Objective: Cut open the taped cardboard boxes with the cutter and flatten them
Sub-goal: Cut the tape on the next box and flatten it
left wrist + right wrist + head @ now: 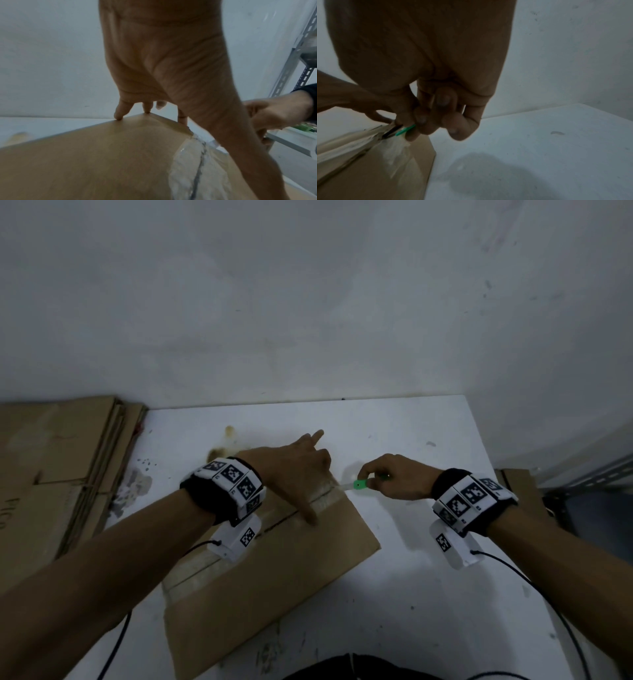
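Observation:
A brown cardboard box (291, 570) lies on the white table (428, 594), with clear tape along its middle seam (193, 169). My left hand (301, 470) spreads over the box's far right end, fingertips (118, 116) pressing on the far edge and thumb down by the seam. My right hand (394, 477) grips a green cutter (363, 483) just off the box's right edge. Its blade (392, 132) sits at the taped end of the seam (392, 152), close beside my left hand.
Flat cardboard sheets (58, 467) are stacked at the table's left side. More cardboard (520, 487) and a metal shelf frame (291, 65) stand to the right. A white wall (308, 302) runs behind the table. Black cables (548, 604) trail from both wrists.

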A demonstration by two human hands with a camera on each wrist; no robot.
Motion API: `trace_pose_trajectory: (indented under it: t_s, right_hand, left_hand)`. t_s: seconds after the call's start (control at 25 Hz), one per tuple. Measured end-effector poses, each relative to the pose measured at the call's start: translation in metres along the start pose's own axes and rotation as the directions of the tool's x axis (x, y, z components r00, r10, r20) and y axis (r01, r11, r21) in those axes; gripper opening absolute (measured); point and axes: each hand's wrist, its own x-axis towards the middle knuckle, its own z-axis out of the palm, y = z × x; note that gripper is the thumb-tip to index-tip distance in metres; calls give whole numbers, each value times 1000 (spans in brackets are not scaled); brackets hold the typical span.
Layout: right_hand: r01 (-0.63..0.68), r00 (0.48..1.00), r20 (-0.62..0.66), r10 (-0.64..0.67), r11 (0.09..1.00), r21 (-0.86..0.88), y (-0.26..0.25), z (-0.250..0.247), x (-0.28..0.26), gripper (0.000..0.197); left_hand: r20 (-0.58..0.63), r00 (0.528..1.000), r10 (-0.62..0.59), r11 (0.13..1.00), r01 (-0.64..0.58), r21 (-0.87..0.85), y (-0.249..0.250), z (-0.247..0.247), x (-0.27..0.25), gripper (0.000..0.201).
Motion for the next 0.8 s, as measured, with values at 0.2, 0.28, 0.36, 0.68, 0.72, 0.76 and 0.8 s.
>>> trace_pose_trajectory:
  t_s: [0.2, 0.28, 0.36, 0.68, 0.72, 0.76, 0.8]
  right_hand:
    - [-12, 998, 60, 11, 1000, 16, -5, 0, -6, 22]
    - [-4, 1000, -5, 4, 999, 42, -6, 7, -8, 22]
    - [36, 998, -44, -35, 999, 29, -12, 16, -8, 23]
    - [-28, 988, 153, 17, 997, 75, -16, 9, -9, 23]
    - [-51, 984, 175, 30, 992, 117, -14, 8, -10, 22]
    - [-63, 981, 191, 37, 989, 134, -13, 8, -10, 22]
    - [-70, 979, 197, 42, 988, 138, -12, 7, -10, 22]
  left_hand:
    - [34, 998, -62, 994, 65, -92, 11, 3, 3, 92]
    - [44, 997, -64, 990, 69, -120, 9, -6, 2, 84]
    - [36, 997, -70, 985, 75, -155, 2, -9, 2, 79]
    - [33, 998, -45, 991, 49, -125, 10, -8, 5, 63]
    - [31, 999, -42, 990, 45, -131, 12, -9, 5, 63]
    - [35, 999, -40, 990, 45, -134, 13, -9, 6, 63]
    - [39, 999, -37, 990, 42, -135, 13, -8, 7, 63]
